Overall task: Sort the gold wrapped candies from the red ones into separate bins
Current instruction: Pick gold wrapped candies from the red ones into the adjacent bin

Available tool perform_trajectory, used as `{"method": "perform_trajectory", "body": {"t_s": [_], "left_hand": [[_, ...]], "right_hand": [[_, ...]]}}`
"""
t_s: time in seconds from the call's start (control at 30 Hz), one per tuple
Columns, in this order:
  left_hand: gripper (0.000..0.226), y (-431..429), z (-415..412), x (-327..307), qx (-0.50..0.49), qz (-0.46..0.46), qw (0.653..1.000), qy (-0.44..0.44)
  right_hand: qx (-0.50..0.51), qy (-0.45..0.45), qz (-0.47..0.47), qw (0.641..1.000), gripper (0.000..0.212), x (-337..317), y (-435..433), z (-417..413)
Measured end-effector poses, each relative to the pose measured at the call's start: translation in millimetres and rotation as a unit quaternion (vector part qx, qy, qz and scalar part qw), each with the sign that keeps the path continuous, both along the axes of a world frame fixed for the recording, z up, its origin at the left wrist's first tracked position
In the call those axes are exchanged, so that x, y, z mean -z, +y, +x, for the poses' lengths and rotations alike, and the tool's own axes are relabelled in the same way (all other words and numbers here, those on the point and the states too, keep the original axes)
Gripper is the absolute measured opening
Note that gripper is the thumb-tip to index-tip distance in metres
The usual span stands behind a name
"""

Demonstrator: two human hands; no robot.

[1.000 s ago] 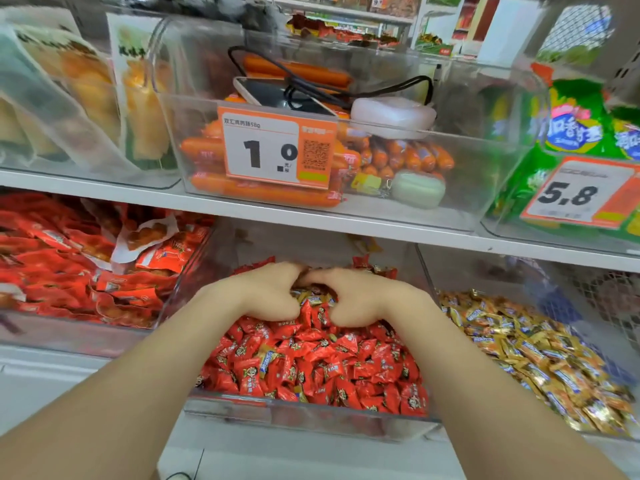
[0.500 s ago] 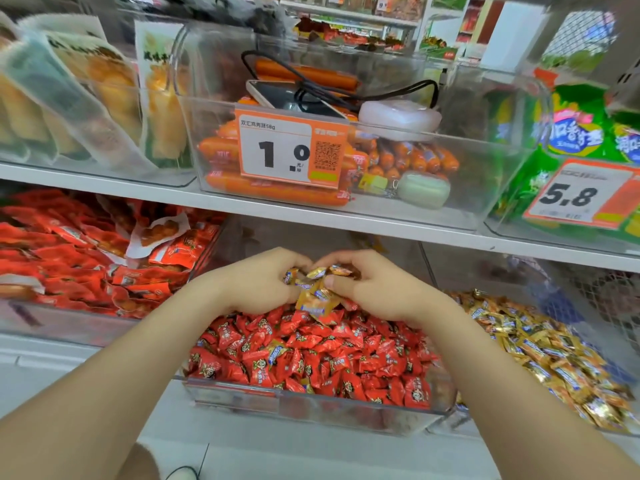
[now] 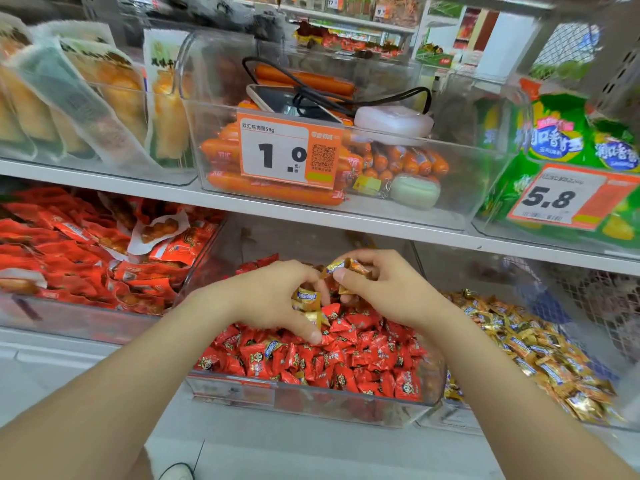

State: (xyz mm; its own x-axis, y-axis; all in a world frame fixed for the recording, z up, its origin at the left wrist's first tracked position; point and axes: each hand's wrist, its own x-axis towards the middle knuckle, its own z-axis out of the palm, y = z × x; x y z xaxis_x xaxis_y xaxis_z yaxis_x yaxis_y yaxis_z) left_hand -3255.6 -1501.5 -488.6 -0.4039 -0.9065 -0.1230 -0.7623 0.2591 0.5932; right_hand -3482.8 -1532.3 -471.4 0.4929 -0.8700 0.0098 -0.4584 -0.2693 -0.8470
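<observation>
A clear bin (image 3: pixel 311 398) on the lower shelf holds a heap of red wrapped candies (image 3: pixel 346 355). To its right a second clear bin (image 3: pixel 519 424) holds gold wrapped candies (image 3: pixel 530 348). Both hands hover over the back of the red bin. My left hand (image 3: pixel 273 299) grips a few gold candies (image 3: pixel 306 299) in its curled fingers. My right hand (image 3: pixel 384 289) pinches more gold candies (image 3: pixel 346 266) between thumb and fingers, lifted just above the red heap. The two hands almost touch.
A bin of red snack packets (image 3: pixel 86 258) stands to the left. The upper shelf carries a sausage bin (image 3: pixel 346 161) with a 1.0 price tag (image 3: pixel 287 150), a phone and cable, pale pouches (image 3: pixel 69 105) at left and green bags (image 3: pixel 571 140) at right.
Both hands have risen out of the red heap with gold candies in them. The right hand has lifted its candies higher and a little to the right.
</observation>
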Motion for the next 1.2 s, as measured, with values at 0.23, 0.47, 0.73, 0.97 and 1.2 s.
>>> {"method": "perform_trajectory", "body": {"t_s": [0.23, 0.47, 0.73, 0.97, 1.2], "left_hand": [[0.006, -1, 9, 1, -0.059, -0.072, 0.996, 0.014], [0.021, 2, 14, 0, -0.115, -0.046, 0.991, 0.048], [0.047, 18, 24, -8, -0.112, -0.117, 0.986, -0.035], [0.019, 33, 30, -17, -0.04, 0.043, 0.998, -0.02], [0.039, 39, 29, -22, -0.057, 0.073, 0.988, -0.124]], "right_hand": [[0.091, -0.165, 0.278, 0.942, 0.018, -8, 5, 6], [0.145, -0.125, 0.308, 0.932, 0.032, -8, 10, 24], [0.176, -0.192, 0.282, 0.923, 0.017, -6, 7, 32], [0.172, -0.188, 0.285, 0.924, 0.032, -5, 2, 30], [0.047, -0.066, 0.086, 0.993, 0.022, 9, -3, 25]]}}
